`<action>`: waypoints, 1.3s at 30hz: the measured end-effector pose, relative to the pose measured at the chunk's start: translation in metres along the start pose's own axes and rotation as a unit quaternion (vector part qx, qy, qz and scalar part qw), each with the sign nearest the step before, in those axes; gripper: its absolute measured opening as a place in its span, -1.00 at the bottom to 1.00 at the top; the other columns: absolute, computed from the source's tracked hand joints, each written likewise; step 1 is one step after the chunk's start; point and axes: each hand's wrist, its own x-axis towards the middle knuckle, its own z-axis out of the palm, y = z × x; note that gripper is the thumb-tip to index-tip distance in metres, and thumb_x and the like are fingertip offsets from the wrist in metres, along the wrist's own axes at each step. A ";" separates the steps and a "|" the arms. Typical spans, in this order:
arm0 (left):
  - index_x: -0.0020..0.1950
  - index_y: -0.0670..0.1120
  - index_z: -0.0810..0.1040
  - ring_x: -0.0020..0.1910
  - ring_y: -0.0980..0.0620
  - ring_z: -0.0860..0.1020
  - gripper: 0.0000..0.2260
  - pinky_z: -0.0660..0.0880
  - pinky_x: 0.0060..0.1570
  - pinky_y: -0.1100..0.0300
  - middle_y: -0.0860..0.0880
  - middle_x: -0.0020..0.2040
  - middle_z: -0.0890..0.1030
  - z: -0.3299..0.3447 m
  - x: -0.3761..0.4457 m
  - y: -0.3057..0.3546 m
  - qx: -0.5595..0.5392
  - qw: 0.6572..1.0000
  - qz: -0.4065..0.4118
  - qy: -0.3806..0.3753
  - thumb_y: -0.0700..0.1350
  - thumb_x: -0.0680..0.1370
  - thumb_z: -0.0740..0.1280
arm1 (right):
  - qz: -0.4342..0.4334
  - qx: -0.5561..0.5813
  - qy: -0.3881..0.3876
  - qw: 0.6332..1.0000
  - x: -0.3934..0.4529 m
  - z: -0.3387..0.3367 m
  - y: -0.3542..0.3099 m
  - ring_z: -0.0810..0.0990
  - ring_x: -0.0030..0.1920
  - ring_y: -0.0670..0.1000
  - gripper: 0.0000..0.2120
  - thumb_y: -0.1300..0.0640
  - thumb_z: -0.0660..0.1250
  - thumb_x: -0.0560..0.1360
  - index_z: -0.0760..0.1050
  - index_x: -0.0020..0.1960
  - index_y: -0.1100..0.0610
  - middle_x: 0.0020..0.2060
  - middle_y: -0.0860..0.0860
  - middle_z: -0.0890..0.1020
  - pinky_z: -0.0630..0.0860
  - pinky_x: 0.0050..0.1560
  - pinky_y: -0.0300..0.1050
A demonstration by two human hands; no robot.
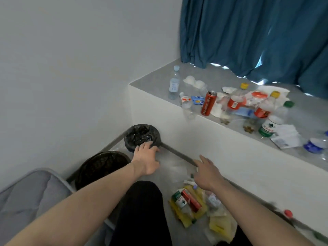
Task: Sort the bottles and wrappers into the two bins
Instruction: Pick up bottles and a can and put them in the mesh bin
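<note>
In the corner below the ledge, the left hand rests open-fingered on the rim of the black-lined bin, holding nothing; the wicker bin stands just beside it. The right hand hovers open and empty above the floor pile of wrappers. Most bottles and a red can remain on the ledge, unsorted. Recommended practice: steady the lined bin with the left hand, then take one item per grip, pinching wrappers flat so that loose neighbours are not dragged along.
</note>
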 end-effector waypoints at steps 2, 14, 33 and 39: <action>0.49 0.09 0.37 0.61 -0.13 0.05 -0.46 -0.02 0.58 -0.06 -0.06 0.63 0.11 0.008 0.006 0.035 0.006 0.999 0.033 -0.014 0.05 0.50 0.31 | 0.026 0.008 -0.002 1.000 -0.011 0.001 0.030 0.05 0.61 0.14 -0.34 0.01 0.25 0.58 0.12 0.63 -0.02 0.65 0.04 0.01 0.15 0.57 0.10; 0.51 0.11 0.30 0.50 -0.12 0.22 -0.48 0.28 0.46 -0.04 -0.04 0.58 0.19 0.162 0.002 0.133 0.014 0.974 0.063 -0.217 0.10 0.54 0.24 | 0.177 0.077 -0.096 0.976 -0.047 0.108 0.196 0.21 0.56 0.08 -0.25 -0.08 0.23 0.42 0.14 0.59 -0.17 0.58 -0.04 0.18 0.29 0.50 0.05; 0.59 0.24 -0.02 0.49 -0.27 0.25 -0.30 0.31 0.45 -0.07 -0.19 0.57 0.07 0.355 0.087 0.117 -0.043 0.904 -0.111 -0.410 0.14 0.54 0.27 | 0.162 0.112 -0.212 0.957 0.114 0.257 0.186 0.42 0.38 0.20 -0.45 0.08 0.28 0.55 0.23 0.51 0.01 0.43 0.10 0.36 0.47 0.29 0.10; 0.61 0.19 0.06 0.56 -0.26 0.12 -0.36 0.14 0.53 -0.08 -0.09 0.60 0.17 0.412 0.108 0.109 -0.113 0.886 -0.115 -0.434 0.07 0.52 0.13 | 0.169 0.138 -0.193 0.957 0.155 0.300 0.173 0.50 0.29 0.18 -0.42 -0.07 0.34 0.52 0.25 0.48 -0.01 0.33 0.07 0.46 0.50 0.29 0.16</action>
